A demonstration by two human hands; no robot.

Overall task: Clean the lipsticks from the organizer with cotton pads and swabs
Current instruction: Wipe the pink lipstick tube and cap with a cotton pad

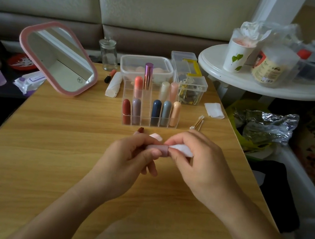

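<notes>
- Beyond the hands on the wood-grain table (47, 155): clear acrylic organizer (144, 120), gridded, with capped lipsticks upright in its compartments; five in the front row, four behind
- Just right of the organizer: a few cotton swabs (198, 122) lying loose; farther back, a folded white pad (214, 110)
- Behind the organizer: lidded translucent plastic box (146, 63); clear box of small clips (190, 79); empty glass jar (108, 54); rolled white cloth (114, 84) with a loose lipstick (110, 76) beside it
- At left, tilted back: pink-framed mirror (60, 60), rounded corners
- At right, apart from the table: round white side table (238, 78) bearing a paper cup (238, 55) and bags
- Nothing between camera and hands; organizer front partly hidden by fingertips
- Smooth, rounded caps in red, mauve, navy, grey-blue, peach, coral, cream, pink; one tall metallic purple tube
- Held above the table centre, near the organizer: mauve lipstick tube (160, 150), matte, lying sideways
- Left hand (127, 155): fingers curled, gripping the tube
- Right hand (193, 160): pinching a white cotton pad (183, 150), fluffy, pressed against the tube's end
</notes>
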